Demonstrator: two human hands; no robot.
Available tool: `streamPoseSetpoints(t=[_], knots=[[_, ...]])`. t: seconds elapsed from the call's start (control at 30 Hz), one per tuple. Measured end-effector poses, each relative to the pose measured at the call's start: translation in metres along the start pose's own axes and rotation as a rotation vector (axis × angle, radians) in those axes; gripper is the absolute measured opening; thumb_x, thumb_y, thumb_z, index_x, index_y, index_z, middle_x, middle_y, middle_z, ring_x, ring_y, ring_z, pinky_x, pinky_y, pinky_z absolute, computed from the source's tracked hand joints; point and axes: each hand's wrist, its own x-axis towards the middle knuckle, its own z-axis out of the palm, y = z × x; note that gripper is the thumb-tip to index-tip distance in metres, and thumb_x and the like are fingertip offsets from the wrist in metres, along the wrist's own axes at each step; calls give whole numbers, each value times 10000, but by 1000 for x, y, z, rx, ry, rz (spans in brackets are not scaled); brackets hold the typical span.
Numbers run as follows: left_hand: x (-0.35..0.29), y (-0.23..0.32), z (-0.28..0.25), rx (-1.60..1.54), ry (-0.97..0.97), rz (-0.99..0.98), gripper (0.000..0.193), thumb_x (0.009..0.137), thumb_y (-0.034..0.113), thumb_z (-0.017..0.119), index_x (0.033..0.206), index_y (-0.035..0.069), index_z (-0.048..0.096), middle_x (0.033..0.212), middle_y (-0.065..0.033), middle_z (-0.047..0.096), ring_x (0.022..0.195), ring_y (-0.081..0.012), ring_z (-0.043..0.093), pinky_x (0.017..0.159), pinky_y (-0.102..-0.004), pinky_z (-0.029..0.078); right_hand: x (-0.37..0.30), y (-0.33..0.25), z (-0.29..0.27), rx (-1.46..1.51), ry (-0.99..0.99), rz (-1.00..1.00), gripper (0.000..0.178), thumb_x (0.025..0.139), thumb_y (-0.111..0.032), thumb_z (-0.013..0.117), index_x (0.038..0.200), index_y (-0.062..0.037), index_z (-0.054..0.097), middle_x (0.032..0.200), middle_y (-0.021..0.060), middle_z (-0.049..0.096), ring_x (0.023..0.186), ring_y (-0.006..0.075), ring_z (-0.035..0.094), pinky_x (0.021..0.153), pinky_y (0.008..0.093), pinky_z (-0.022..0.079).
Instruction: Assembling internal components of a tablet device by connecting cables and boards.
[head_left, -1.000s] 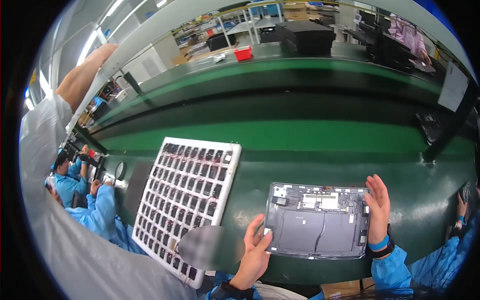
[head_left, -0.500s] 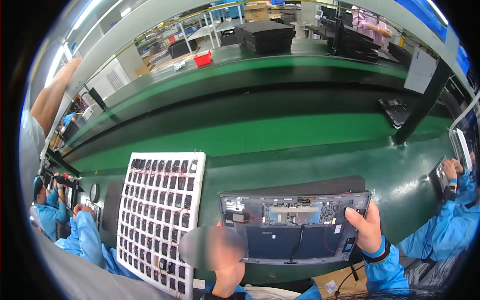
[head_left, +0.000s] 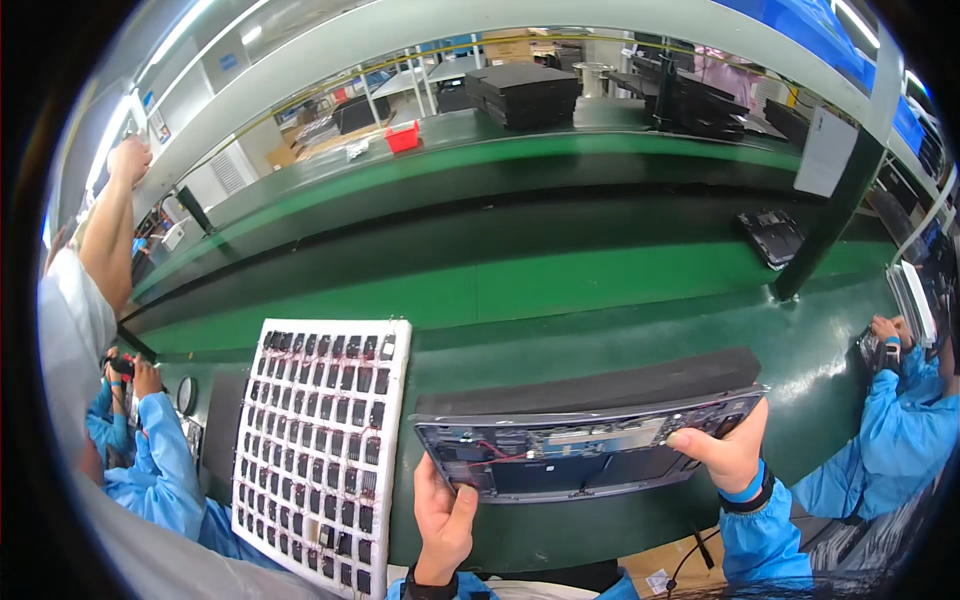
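While 2 hands point(head_left: 445, 520) point(head_left: 728, 455) grip 1 open laptop base point(head_left: 585, 455), 1 white parts tray point(head_left: 320, 440) sits adj.

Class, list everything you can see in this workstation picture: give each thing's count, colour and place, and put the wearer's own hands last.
Open laptop chassis: one, grey, insides showing, tilted up off the bench front between both hands.
Foam pad: one, black, just behind the chassis.
Grid tray of small dark parts: one, white, left of the chassis.
Workbench: one, green, running across the view.
Red bin: one, far shelf, upper left.
Stacked black cases: one pile, far shelf, top centre.
Green post: one, right.
Co-workers in blue sleeves: one at left edge, another at right edge.
Raised bare arm: one, far left.
Left hand: grip on the chassis's near-left edge.
Right hand: grip on its right end.
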Motion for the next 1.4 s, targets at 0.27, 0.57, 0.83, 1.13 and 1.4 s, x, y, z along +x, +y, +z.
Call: streamPoseSetpoints(t=[0.27, 0.57, 0.83, 1.13, 1.4], knots=[[25, 42, 23, 175, -128, -24, 902, 945, -14, 738, 1665, -54, 197, 1628, -246, 406, 1488, -311, 471, 1208, -447, 424, 13, -2, 2, 12, 136, 166, 429, 779, -27, 922, 1111, 22, 655, 1044, 118, 766, 848, 144, 728, 760, 301, 605], [64, 59, 37, 315, -103, -175, 1152, 824, 95, 934, 1690, 0, 181, 1565, -245, 429, 1462, -310, 488, 1209, -465, 428, 18, 25, 6, -8, -13, 421, 384, 849, -52, 867, 1189, -14, 693, 1066, 53, 768, 927, 124, 707, 865, 307, 576], [87, 14, 21, 801, -263, -88, 701, 814, 168, 935, 1447, 62, 651, 1386, -137, 595, 1305, -273, 592, 1136, -385, 456, 21, 72, 8, -43, -32, 573, 414, 881, -78, 866, 1238, -5, 671, 1128, 65, 759, 998, 140, 714, 920, 315, 573], [87, -7, 12, 784, -273, -125, 563, 813, 123, 926, 1331, 86, 710, 1275, -95, 598, 1188, -228, 606, 1028, -350, 488, 19, 85, 4, -364, -75, 455, 693, 815, -143, 937, 1377, 32, 570, 1257, 126, 697, 1127, 178, 684, 999, 336, 555], [86, -11, 6, 735, -276, -140, 556, 799, 103, 929, 1308, 66, 709, 1278, -103, 602, 1196, -237, 598, 1056, -353, 469, 21, 78, 15, -992, -186, -174, 849, 729, -229, 950, 1466, -17, 587, 1543, 178, 506, 1362, 366, 557, 1202, 504, 381]])
